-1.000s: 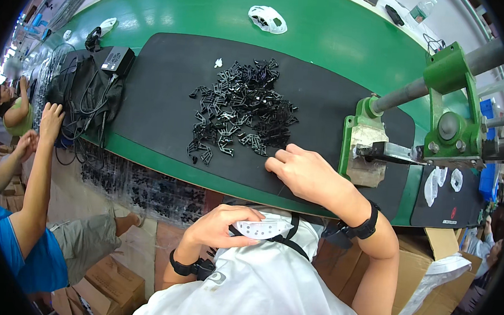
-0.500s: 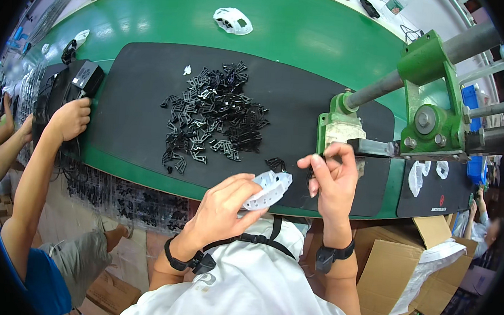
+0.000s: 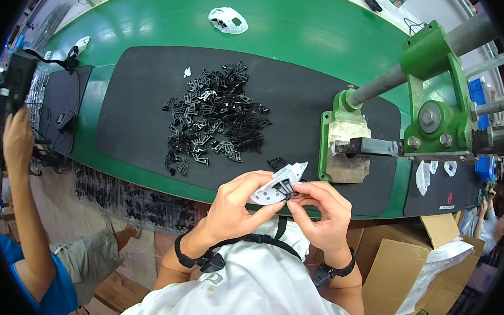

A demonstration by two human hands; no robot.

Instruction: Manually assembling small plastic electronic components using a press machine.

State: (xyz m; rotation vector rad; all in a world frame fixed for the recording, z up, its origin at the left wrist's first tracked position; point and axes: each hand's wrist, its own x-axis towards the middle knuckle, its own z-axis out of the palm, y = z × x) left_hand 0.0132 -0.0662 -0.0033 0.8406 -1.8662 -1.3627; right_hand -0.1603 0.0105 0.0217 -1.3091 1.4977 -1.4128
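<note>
My left hand (image 3: 237, 198) is closed on a white plastic shell (image 3: 268, 195) with small holes, tilted above the near edge of the table. A small black plastic clip (image 3: 285, 188) lies against the shell's right part, pinched by the fingertips of my right hand (image 3: 322, 207). Whether the clip is seated in the shell I cannot tell. Just beyond the shell, a few loose black clips (image 3: 277, 163) rest on the dark mat (image 3: 137, 104). A large heap of the same black clips (image 3: 217, 112) spreads over the mat's middle.
A green lever press (image 3: 345, 146) stands right of my hands, its bar reaching to the upper right. One white shell (image 3: 228, 20) lies on the green table (image 3: 306, 22). At the right an open cardboard box (image 3: 401, 270) sits below table height. A co-worker's arm (image 3: 23, 172) lifts a black device at left.
My right hand has come left to the shell with a black clip, and the shell has turned in my left hand. The co-worker has lifted the black device off the table.
</note>
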